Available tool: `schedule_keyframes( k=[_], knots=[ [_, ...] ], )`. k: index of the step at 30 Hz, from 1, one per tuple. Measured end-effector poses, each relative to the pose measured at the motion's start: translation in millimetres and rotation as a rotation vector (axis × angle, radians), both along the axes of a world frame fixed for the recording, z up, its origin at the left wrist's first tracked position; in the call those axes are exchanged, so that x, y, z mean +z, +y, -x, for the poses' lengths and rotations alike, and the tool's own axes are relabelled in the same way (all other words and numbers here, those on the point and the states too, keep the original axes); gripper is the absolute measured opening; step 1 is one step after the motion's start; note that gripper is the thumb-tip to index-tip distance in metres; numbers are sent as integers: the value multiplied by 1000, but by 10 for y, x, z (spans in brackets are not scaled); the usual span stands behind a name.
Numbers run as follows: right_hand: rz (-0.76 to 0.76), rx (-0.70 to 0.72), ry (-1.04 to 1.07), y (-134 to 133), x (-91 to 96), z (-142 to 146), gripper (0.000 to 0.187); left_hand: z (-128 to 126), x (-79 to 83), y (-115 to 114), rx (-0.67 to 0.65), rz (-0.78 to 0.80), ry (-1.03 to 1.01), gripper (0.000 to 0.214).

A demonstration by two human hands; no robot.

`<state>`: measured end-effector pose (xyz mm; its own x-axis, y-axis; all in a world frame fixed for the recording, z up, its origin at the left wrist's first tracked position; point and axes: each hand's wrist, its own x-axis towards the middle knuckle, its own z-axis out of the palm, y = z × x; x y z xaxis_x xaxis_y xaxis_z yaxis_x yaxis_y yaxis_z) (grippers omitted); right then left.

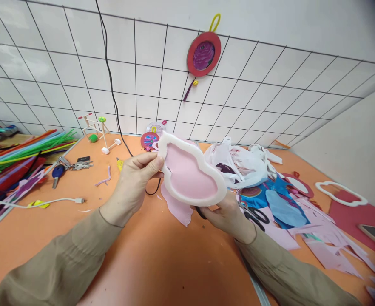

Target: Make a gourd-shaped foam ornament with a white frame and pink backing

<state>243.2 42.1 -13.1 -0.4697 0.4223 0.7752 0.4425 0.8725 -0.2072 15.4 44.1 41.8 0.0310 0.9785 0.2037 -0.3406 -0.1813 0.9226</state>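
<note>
Where white frame (203, 163) overlaps, right fingers (214, 216) lie hidden.

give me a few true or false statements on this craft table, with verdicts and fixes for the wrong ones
1. The left hand holds the white wavy-edged frame by its edge. True.
2. The sheet filling that frame is blue. False: it is pink.
3. A round red ornament hangs against the gridded wall. True.
4. The blue-headed key lies right of the white plastic bag. False: it lies left of it.
</note>
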Motion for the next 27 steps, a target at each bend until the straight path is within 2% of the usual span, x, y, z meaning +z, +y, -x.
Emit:
schedule_keyframes(
  k=[13,23,27],
  knots=[
    [-27,21,-6,-2,50,8,18,-3,-9,8,7,-12,1,18],
    [-1,25,1,-5,19,7,18,-7,-10,-1,6,5,-10,21],
    [-39,14,-2,-6,48,12,18,-15,4,-4,6,14,-10,22]
  ],
)
